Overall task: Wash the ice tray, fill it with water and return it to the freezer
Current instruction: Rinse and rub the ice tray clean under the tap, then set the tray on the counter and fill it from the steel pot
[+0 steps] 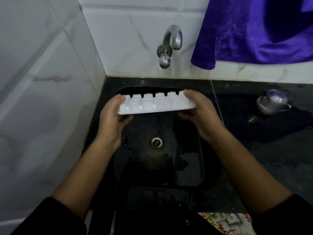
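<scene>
White tiled walls [42,85] meet past my left hand [110,121]; black tabletop [271,158] and hanging purple cloth [250,31] are beyond my right hand [203,116].

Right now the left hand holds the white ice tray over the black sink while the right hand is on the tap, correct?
No. In the head view the right hand is not on the tap; it grips the right end of the ice tray. The left hand does hold the other end, over the black sink.
</scene>
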{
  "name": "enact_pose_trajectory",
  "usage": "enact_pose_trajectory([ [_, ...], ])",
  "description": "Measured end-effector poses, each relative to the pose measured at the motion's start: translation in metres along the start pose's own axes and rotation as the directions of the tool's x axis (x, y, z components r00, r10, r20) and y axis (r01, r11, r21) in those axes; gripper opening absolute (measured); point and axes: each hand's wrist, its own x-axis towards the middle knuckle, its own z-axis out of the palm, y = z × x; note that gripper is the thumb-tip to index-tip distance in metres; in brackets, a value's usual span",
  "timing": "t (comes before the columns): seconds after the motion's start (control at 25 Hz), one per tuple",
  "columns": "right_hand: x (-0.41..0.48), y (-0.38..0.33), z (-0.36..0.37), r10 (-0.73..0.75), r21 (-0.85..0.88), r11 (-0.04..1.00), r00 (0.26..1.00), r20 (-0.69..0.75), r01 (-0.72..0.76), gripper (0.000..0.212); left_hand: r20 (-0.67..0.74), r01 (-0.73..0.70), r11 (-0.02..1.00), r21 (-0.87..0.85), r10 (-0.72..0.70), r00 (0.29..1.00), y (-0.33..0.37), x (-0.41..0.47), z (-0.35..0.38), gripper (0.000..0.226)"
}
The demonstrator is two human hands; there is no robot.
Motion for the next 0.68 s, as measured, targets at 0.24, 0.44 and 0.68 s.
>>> enact_pose_trajectory([
  [0.24, -0.024, 0.065, -0.009, 0.348, -0.187, 0.923, 0.936, 0.042, -0.335, 0.062, -0.159, 0.354, 0.929, 0.106, -0.335, 0.929, -0.072, -0.024, -0.025, 0.035],
  [0.44, -0.039, 0.082, -0.053, 0.310, -0.465, 0.868, 0.922, 0.233, -0.175, 0.046, -0.210, 0.646, 0.747, 0.156, -0.614, 0.761, -0.079, -0.023, -0.036, 0.064],
  [0.68, -0.031, 0.080, -0.101, 0.089, -0.648, 0.762, 0.990, 0.107, 0.001, 0.036, -0.129, 0.504, 0.832, 0.231, -0.487, 0.864, -0.064, -0.045, 0.015, 0.085],
])
